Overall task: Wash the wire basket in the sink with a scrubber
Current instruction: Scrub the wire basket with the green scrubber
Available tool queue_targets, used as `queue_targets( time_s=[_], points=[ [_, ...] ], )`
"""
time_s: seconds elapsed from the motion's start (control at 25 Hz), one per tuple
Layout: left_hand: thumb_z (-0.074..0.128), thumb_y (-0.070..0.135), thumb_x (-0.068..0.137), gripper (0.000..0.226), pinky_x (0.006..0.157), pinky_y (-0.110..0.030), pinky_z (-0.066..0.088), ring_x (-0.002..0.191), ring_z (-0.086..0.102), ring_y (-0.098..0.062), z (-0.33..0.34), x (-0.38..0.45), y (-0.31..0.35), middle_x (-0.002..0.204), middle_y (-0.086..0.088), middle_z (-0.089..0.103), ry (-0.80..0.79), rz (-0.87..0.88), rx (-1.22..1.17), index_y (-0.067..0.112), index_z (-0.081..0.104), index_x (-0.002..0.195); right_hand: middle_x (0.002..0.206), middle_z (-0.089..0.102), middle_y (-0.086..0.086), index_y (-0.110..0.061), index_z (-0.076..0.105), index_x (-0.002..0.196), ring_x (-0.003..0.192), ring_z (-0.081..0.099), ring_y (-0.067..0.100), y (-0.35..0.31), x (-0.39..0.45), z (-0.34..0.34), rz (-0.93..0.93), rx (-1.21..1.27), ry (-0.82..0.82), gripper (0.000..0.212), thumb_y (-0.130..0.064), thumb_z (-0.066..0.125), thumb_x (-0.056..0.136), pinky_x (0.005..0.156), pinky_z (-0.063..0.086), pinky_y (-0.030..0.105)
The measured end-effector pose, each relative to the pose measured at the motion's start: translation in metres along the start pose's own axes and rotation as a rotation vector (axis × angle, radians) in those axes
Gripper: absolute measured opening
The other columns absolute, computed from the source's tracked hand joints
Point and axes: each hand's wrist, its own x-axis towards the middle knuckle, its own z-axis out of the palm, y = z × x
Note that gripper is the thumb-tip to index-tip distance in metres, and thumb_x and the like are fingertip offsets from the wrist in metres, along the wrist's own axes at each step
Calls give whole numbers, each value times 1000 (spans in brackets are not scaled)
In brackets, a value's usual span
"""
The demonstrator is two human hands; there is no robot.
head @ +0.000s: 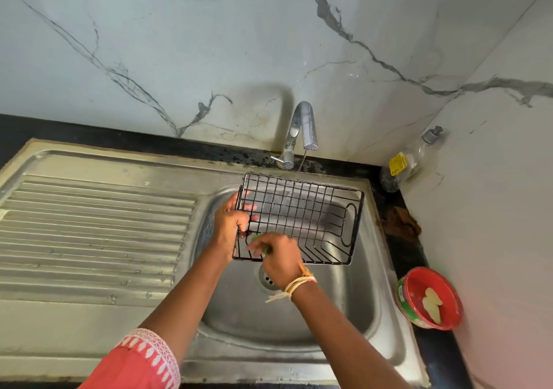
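Observation:
A black wire basket (302, 209) is held tilted above the steel sink bowl (353, 299), its open side facing me. My left hand (229, 219) grips its left end, fingers hooked through the wires. My right hand (279, 258) presses a green scrubber (259, 246) against the basket's lower left corner; most of the scrubber is hidden under my fingers. A thin stream of water runs from the tap (303, 128) onto the basket's far rim.
The ribbed draining board (89, 233) lies to the left of the bowl. A red soap tub (429, 297) stands on the black counter at the right, a brown rag (401, 222) behind it. A clear bottle (410, 161) leans in the corner. The drain (267, 281) is below my right wrist.

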Motion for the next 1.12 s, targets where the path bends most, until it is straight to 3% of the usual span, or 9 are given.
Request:
queue_targets(
  time_s=[0.12,0.24,0.36,0.48,0.6,0.72,0.88,1.0,1.12],
  points=[
    [42,4,39,89,62,-37,38,88,64,-33,-4,-2,-2,103,-18,66,-24,-1,-30,8,60,126,90,66,0,-17,73,102,88,56,22,5,-7,8,-163,-68,50,51,8,40,72,81,47,30],
    [42,6,40,88,62,-35,35,90,65,-25,-5,-8,-6,102,-8,69,-20,-31,11,19,61,125,106,62,-1,-21,74,96,97,57,17,20,-4,-8,8,-37,-71,30,-6,51,84,85,48,27],
    [42,7,41,85,61,-34,33,90,65,-23,-5,-15,-7,105,-10,69,-41,-14,53,22,63,122,107,70,-4,-23,74,95,101,62,14,22,-4,-18,66,45,-186,29,-7,53,83,87,48,24],
    [41,6,42,76,60,-33,33,83,67,-22,-9,-23,1,104,-14,68,-22,6,33,27,66,111,95,70,-4,-16,73,101,88,66,7,31,-5,-31,111,238,-350,31,2,58,81,78,52,18],
    [40,5,42,72,60,-30,32,79,68,-19,-8,-25,9,100,-12,67,-25,-2,-14,27,65,106,82,67,-6,-15,72,84,75,64,8,40,4,-39,198,251,-215,6,-12,73,79,69,53,21],
    [41,4,41,74,60,-31,36,79,68,-23,-1,-22,12,101,-15,66,-18,13,-32,23,64,109,88,59,2,-13,63,82,74,54,15,14,-1,-16,-1,3,-14,16,-24,75,80,60,35,15],
    [41,2,40,75,61,-32,39,87,65,-32,-8,-15,14,104,-20,64,-37,43,-31,19,65,109,87,71,-3,-19,66,96,78,65,13,13,-5,-24,-212,-20,-96,18,-7,66,82,65,40,12],
    [41,4,41,84,60,-29,39,90,68,-29,-20,-7,12,105,-13,68,-35,32,-22,14,62,123,99,72,6,-19,69,108,92,67,24,50,2,-53,92,-351,-69,27,-9,60,85,77,50,26],
    [40,4,40,82,60,-27,41,90,65,-28,-15,-5,8,96,-6,68,1,10,-50,17,63,118,97,67,10,-6,63,107,89,65,25,46,8,-50,381,-522,-61,20,-17,57,91,70,50,28]
  ],
)
